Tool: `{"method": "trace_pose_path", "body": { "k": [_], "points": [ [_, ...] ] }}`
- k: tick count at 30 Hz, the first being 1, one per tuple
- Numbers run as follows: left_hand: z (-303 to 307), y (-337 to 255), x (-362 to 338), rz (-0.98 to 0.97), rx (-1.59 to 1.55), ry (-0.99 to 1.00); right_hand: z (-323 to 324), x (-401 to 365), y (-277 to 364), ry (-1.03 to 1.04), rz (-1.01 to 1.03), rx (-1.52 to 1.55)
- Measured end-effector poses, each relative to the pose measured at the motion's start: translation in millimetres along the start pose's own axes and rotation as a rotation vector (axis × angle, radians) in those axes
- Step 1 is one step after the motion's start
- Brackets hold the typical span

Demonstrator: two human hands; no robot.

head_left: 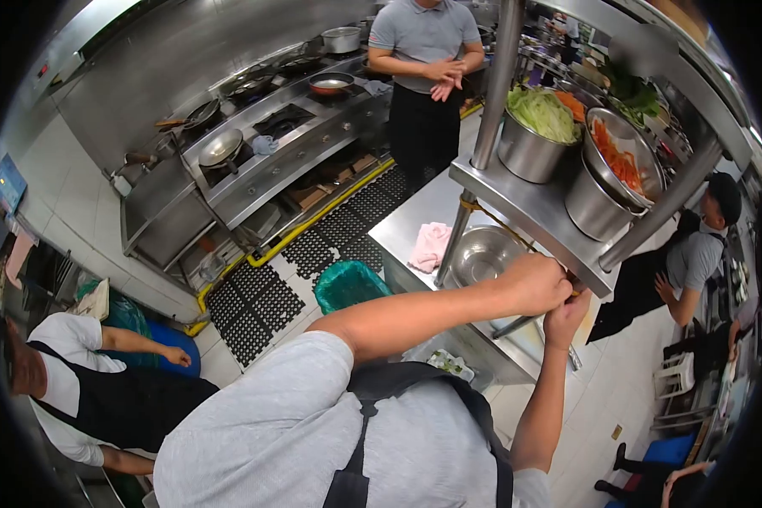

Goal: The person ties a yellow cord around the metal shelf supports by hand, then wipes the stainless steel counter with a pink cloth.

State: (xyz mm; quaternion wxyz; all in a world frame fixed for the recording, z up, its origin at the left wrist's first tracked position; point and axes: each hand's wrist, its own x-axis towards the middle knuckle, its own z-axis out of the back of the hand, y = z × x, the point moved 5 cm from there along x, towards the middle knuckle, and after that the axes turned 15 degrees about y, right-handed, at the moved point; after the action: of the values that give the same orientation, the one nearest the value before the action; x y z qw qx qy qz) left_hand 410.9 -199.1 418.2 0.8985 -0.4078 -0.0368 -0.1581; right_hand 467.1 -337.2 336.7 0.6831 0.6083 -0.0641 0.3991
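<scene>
A thin yellow-brown cord [501, 222] is looped round one leg of a steel rack and runs under the shelf edge to my hands. My left hand [535, 284] is closed in a fist at the cord's end, beside the corner of the steel shelf [525, 199]. Just beyond it, my right hand [566, 320] is pinched at the same spot by the rack's other leg; its fingertips are partly hidden. Below the cord, a steel bowl [485, 256] and a pink cloth [430, 245] lie on the counter [402, 227].
On the shelf stand a pot of shredded lettuce [540, 118] and a bowl of carrot strips [618, 161]. A green-lined bin [351, 286] is by the counter. A person [427, 59] stands near the stove [271, 161]; other people are at left and right.
</scene>
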Motion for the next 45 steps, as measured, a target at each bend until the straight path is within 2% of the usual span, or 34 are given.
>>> {"method": "trace_pose_path", "body": {
  "k": [4, 10, 12, 14, 16, 19, 25, 26, 28, 30, 32, 34, 35, 38, 40, 42, 44, 45],
  "points": [
    [-2, -8, -3, -0.078, 0.075, -0.103, -4, 1, -4, -0.045, 0.094, -0.044],
    [-16, -3, 1, -0.05, 0.132, -0.121, -4, -2, -14, -0.056, 0.129, -0.107],
    [-19, -7, -1, -0.062, 0.231, -0.06, 4, -6, -48, -0.126, -0.029, 0.2],
    [-21, -9, -3, -0.098, 0.338, -0.079, 9, -10, -68, -0.13, -0.093, 0.285],
    [-29, -5, -5, -0.15, 0.455, -0.163, 8, -10, -61, -0.139, -0.08, 0.217],
    [-36, -1, -5, -0.189, 0.502, -0.128, -3, -6, -31, -0.25, -0.09, 0.2],
    [-27, -11, -8, -0.24, 0.566, -0.171, -15, -9, -15, -0.293, -0.064, -0.046],
    [-28, -11, -7, -0.285, 0.58, -0.231, -13, -9, -13, -0.285, -0.054, -0.129],
    [-27, -4, -11, -0.354, 0.592, -0.21, -12, -9, -11, -0.259, -0.002, -0.344],
    [-16, 3, -20, -0.378, 0.471, -0.185, -11, -8, -8, -0.229, 0.025, -0.519],
    [-24, 25, -25, -0.3, 0.148, -0.119, -10, -8, -3, -0.251, -0.036, -0.556],
    [-33, 35, -56, -0.26, -0.032, -0.014, -21, 0, 11, -0.363, -0.174, -0.428],
    [-49, 51, -68, -0.232, -0.032, 0.121, -24, 2, 12, -0.394, -0.158, -0.332],
    [-85, 129, -113, -0.073, -0.1, 0.556, -28, 3, 12, -0.446, -0.146, -0.196],
    [-116, 217, -160, -0.037, -0.036, 0.68, -27, 2, 10, -0.461, -0.159, -0.186],
    [-114, 278, -211, 0.154, -0.087, 0.749, -27, 1, 8, -0.469, -0.176, -0.21],
    [-114, 332, -255, 0.285, -0.222, 0.733, -29, 2, 13, -0.448, -0.171, -0.266],
    [-111, 355, -278, 0.409, -0.335, 0.688, -30, 2, 16, -0.436, -0.169, -0.296]
  ]
}}
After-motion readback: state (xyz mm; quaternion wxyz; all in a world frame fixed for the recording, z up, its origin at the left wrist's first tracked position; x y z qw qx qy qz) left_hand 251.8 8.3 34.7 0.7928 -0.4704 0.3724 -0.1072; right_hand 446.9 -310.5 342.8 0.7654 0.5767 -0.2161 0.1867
